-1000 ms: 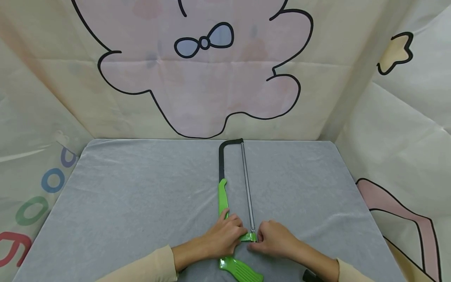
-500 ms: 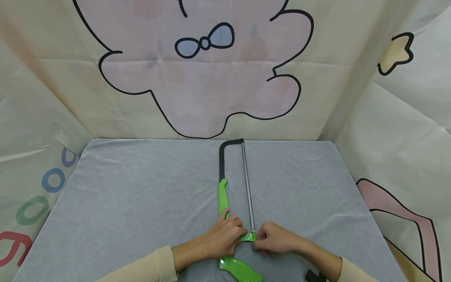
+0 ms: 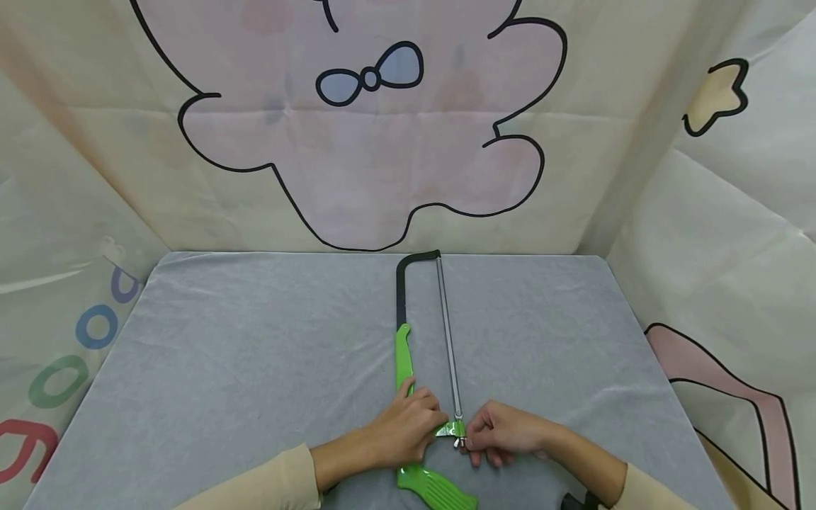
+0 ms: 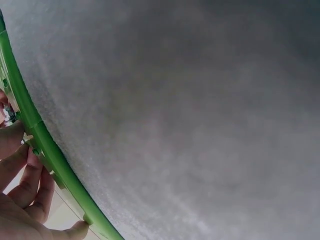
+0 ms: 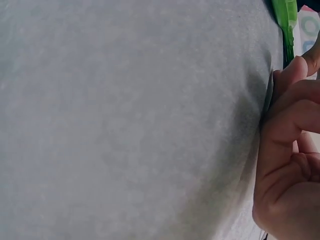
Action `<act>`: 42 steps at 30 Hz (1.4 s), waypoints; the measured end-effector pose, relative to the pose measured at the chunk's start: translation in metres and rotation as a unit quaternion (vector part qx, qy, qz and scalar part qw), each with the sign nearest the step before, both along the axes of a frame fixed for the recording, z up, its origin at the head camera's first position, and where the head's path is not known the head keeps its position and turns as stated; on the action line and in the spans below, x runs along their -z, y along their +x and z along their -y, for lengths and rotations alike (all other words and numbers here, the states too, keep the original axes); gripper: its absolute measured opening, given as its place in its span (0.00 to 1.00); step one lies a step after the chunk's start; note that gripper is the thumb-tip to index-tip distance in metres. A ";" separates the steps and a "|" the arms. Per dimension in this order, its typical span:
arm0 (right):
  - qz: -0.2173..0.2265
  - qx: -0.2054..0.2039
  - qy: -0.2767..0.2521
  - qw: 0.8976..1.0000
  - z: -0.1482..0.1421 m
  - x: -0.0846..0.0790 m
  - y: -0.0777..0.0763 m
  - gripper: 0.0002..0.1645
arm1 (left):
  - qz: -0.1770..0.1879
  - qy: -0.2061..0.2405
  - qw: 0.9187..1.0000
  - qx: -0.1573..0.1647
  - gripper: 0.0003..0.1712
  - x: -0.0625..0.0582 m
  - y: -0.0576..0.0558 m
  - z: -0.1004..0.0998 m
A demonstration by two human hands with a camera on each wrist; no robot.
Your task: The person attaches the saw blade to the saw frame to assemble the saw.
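A hacksaw [image 3: 403, 354] with a black front frame, green body and silver blade [image 3: 449, 340] lies flat on the grey cloth, its ridged green handle [image 3: 440, 490] towards me. My left hand [image 3: 403, 428] grips the green body just ahead of the handle, the fingers reaching to the green blade mount [image 3: 450, 428]. A small silver wing nut [image 3: 459, 443] sits at the near end of that mount. Thumb and forefinger of my right hand [image 3: 503, 431] pinch at it from the right. In the left wrist view, left fingers [image 4: 32, 182] lie along the green body [image 4: 45, 140].
Grey cloth covers the table [image 3: 268, 340] on both sides of the saw. Printed fabric walls [image 3: 382, 163] close off the back and sides. Beside the right sleeve [image 3: 644, 489] shows a black object [image 3: 576, 501], partly cut off.
My right hand has shifted slightly rightward and its fingers have turned, so the wing nut now shows. The left hand and the hacksaw have stayed still.
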State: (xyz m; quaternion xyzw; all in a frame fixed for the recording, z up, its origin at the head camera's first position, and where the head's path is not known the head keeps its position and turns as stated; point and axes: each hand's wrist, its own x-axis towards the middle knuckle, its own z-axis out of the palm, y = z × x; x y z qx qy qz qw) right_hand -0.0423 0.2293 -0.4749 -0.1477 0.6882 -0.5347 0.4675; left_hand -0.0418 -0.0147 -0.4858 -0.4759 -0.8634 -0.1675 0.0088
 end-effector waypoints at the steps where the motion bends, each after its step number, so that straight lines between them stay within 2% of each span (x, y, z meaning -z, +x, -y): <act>1: 0.001 0.001 0.000 1.000 0.000 0.000 0.000 0.13 | 0.001 -0.001 1.000 0.000 0.14 0.000 0.000 0.000; 8: -0.013 0.002 0.008 1.000 0.000 0.000 0.001 0.13 | 0.013 -0.012 1.000 0.000 0.15 -0.001 0.000 0.000; 11: -0.052 0.003 0.029 0.998 0.002 -0.002 0.001 0.15 | 0.018 -0.012 1.000 0.001 0.14 -0.001 0.000 0.000; 13: -0.094 0.003 0.053 0.994 0.005 -0.004 0.001 0.21 | 0.018 -0.011 1.000 0.001 0.14 0.000 0.000 0.000; 18: -0.198 0.020 0.128 0.972 0.014 -0.012 0.006 0.30 | 0.015 -0.006 1.000 0.001 0.14 0.000 0.000 0.000; 22: -0.280 0.029 0.179 0.943 0.022 -0.015 0.010 0.30 | 0.004 -0.004 1.000 0.003 0.14 -0.001 0.000 0.000; 26: -0.337 0.034 0.216 0.916 0.028 -0.017 0.014 0.29 | -0.002 -0.003 1.000 0.003 0.14 -0.002 0.000 0.000; 30: -0.363 0.039 0.231 0.902 0.032 -0.018 0.016 0.29 | -0.002 -0.003 1.000 0.001 0.14 -0.001 0.001 0.000; 37: -0.378 0.039 0.257 0.889 0.035 -0.018 0.018 0.28 | -0.005 -0.003 1.000 -0.001 0.14 0.000 0.001 -0.001; 42: -0.404 0.041 0.282 0.869 0.038 -0.016 0.020 0.28 | -0.009 -0.003 1.000 -0.001 0.14 0.000 0.000 -0.001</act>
